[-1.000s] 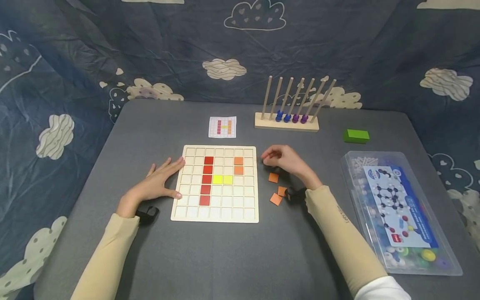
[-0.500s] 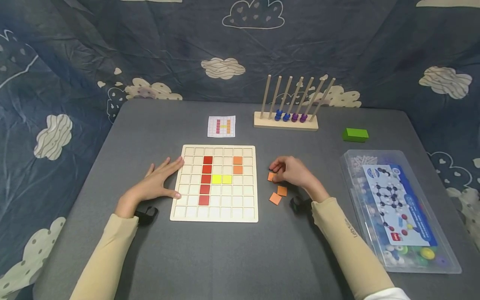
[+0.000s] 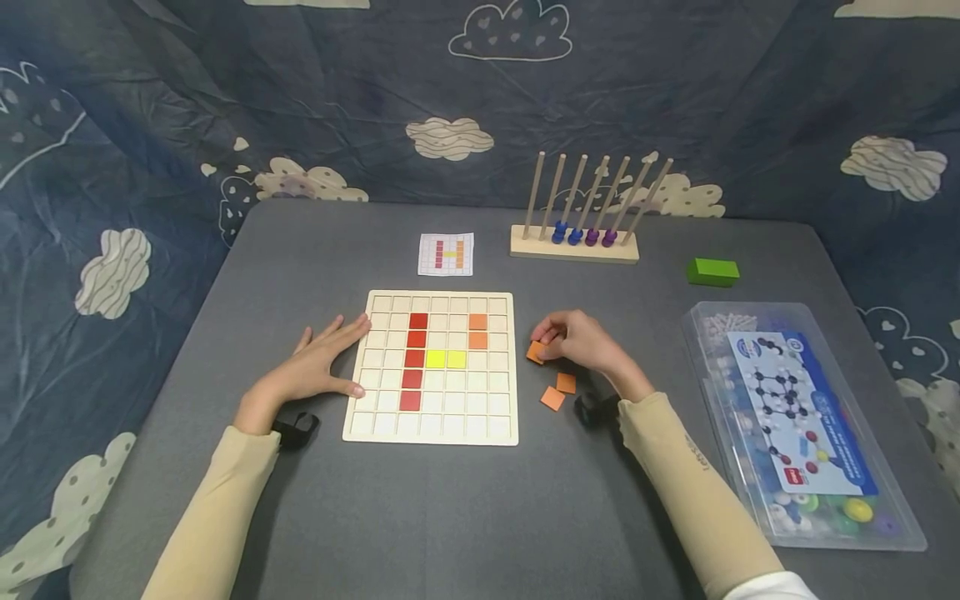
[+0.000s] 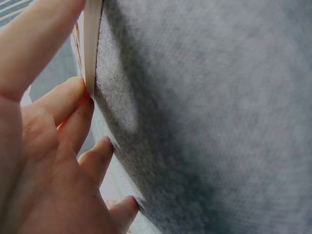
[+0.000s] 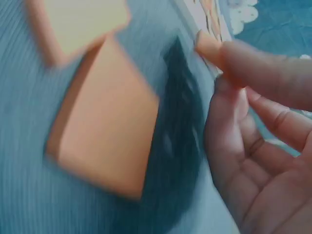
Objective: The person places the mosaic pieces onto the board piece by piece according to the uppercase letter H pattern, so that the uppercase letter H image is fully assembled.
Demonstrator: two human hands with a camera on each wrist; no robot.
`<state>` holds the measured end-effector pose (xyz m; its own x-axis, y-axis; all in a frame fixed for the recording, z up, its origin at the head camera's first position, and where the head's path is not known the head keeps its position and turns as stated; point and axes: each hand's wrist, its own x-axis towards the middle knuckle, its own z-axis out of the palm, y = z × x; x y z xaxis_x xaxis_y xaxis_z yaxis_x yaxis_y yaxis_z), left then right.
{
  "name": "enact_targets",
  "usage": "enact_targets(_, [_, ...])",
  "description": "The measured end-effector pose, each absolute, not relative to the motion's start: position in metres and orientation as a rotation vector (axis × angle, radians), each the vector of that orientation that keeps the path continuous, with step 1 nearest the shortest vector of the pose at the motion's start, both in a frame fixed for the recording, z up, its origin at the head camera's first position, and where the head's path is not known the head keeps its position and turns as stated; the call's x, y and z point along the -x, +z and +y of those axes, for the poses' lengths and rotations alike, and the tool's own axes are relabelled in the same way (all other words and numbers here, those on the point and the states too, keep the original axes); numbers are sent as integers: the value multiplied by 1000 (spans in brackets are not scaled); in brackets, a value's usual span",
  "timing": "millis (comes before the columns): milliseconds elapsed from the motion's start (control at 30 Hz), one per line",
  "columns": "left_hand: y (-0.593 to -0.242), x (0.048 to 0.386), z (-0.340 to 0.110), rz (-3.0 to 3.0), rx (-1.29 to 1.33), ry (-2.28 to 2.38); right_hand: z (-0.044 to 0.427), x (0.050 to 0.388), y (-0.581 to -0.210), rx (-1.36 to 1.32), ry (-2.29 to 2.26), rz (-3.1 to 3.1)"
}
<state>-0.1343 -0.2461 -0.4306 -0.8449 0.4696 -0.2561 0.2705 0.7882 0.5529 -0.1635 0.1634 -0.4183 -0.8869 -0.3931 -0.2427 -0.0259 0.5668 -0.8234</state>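
A pale wooden grid board (image 3: 450, 425) lies on the grey table, with a column of red tiles (image 3: 412, 358), two yellow tiles (image 3: 446, 359) and two orange tiles (image 3: 477, 331) set in its squares. My left hand (image 3: 311, 367) is spread at the board's left edge, thumb and fingertips touching it; the left wrist view shows them against the board's side (image 4: 91, 48). To the right of the board, my right hand (image 3: 581, 340) pinches an orange tile (image 3: 535, 352) between thumb and finger. Two loose orange tiles (image 3: 552, 398) lie on the table just below that hand.
A small pattern card (image 3: 446, 254) lies behind the board. Farther back stands a wooden peg rack (image 3: 573, 248) with blue and purple beads. At the right are a green block (image 3: 712, 272) and a clear plastic box (image 3: 806, 425) of coloured pieces.
My right hand has come down and right from beside the board, picked up an orange tile from the table, and shifted slightly left with it. The left hand has stayed in place.
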Motion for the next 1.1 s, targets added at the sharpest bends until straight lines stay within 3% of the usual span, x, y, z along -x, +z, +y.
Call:
enact_targets(233, [-430, 135, -245, 2599, -550, 716, 133, 168, -417, 376, -1404, 2247])
enact_targets(500, [-431, 135, -245, 2594, -554, 734, 91, 167, -421, 569, -1231, 2377])
enact_targets(800, [-430, 134, -245, 2592, -542, 736, 83, 163, -423, 734, -1045, 2593])
enact_targets(1100, [-430, 134, -245, 2593, -534, 724, 111, 166, -418, 476, -1316, 2379])
